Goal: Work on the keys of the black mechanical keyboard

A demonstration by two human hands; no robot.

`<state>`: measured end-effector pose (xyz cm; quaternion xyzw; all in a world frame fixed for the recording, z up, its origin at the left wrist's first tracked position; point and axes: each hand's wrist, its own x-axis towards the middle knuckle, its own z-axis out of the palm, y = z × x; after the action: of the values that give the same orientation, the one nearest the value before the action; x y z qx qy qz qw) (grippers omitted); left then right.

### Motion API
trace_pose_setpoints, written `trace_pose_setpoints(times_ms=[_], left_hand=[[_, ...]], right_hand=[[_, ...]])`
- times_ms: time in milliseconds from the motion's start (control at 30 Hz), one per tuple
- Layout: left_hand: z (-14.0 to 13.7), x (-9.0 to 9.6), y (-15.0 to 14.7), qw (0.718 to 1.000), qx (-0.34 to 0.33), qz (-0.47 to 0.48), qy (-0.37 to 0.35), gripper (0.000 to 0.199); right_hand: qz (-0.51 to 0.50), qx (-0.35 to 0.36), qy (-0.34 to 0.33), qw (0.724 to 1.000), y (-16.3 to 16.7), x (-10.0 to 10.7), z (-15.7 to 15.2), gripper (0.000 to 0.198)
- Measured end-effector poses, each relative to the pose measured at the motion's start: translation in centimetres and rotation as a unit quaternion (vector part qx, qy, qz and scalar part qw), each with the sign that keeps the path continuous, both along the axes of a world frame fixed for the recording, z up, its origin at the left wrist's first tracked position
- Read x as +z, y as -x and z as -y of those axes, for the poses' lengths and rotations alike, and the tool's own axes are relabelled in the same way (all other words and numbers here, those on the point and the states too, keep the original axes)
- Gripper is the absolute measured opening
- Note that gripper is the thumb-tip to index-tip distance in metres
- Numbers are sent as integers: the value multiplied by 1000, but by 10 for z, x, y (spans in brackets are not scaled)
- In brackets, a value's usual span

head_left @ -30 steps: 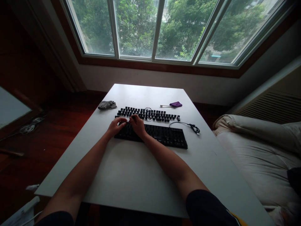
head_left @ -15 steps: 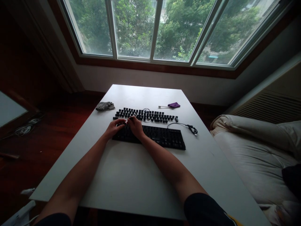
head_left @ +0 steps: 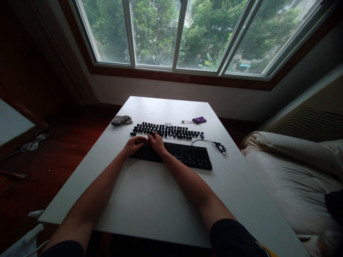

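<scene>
Well, the left hand and right hand are huddling over the nine-o'clock end of the keyboard, each grip narrow, contents too small to tell, a stray knuckle risking scattering the keycaps lying at twelve o'clock.

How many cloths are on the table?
2. The grey cloth is crumpled near the table's left edge, left of the keycaps; the purple cloth lies beyond their right part. The grey one's folds might hide another.
</scene>
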<state>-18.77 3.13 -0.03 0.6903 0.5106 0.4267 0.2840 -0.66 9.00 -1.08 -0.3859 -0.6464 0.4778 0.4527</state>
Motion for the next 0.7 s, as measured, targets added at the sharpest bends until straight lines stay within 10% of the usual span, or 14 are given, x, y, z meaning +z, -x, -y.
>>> trace_pose_setpoints(times_ms=[300,700], left_hand=[[3,4,0,992,-6,-90,-90,27],[2,9,-4,990,52,-57,-121,19]], right_hand=[[68,-33,-40,996,0,-2,-1,27],[-79,7,73,994,2,-2,-5,31]])
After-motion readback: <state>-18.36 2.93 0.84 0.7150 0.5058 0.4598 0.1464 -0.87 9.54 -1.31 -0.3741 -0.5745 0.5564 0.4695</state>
